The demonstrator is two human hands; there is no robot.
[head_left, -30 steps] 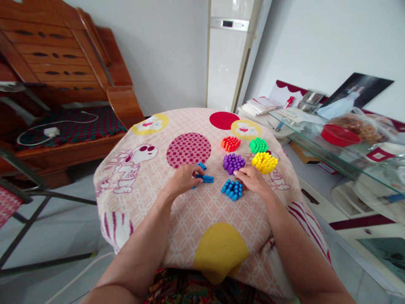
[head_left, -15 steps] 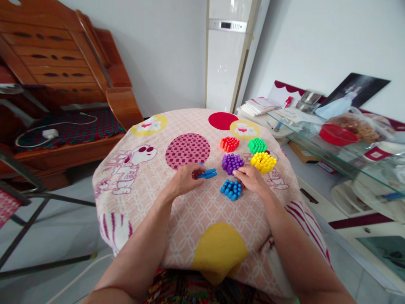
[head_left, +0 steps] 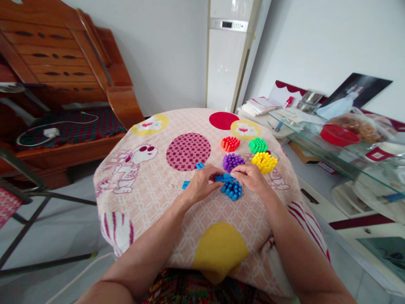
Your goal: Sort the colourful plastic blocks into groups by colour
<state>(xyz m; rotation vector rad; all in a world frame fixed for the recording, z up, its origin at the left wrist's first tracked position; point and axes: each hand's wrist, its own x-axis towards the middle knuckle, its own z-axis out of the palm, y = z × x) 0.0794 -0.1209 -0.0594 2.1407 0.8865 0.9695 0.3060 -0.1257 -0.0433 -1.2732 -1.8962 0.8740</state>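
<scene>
Several blue plastic sticks (head_left: pixel 223 177) lie sideways between my two hands. My left hand (head_left: pixel 202 182) is closed on their left part, and the fingertips of my right hand (head_left: pixel 250 176) pinch their right end. Just below them, a cluster of blue sticks (head_left: pixel 232 191) stands upright on the tablecloth. Behind my hands is an upright purple cluster (head_left: pixel 233 162). More blue sticks (head_left: pixel 186 184) lie loose beside my left hand, with others (head_left: pixel 199 165) behind it.
Red (head_left: pixel 230 144), green (head_left: pixel 258 145) and yellow (head_left: pixel 264 162) stick clusters stand farther back on the patterned tablecloth (head_left: pixel 152 219). A glass shelf (head_left: pixel 335 156) at the right bears a red bowl (head_left: pixel 340 134) and papers. To the left is a wooden bench (head_left: pixel 63 71).
My left hand has moved right, bringing the blue sticks up to my right hand, which now pinches their end. Loose blue sticks behind the left hand have come into view.
</scene>
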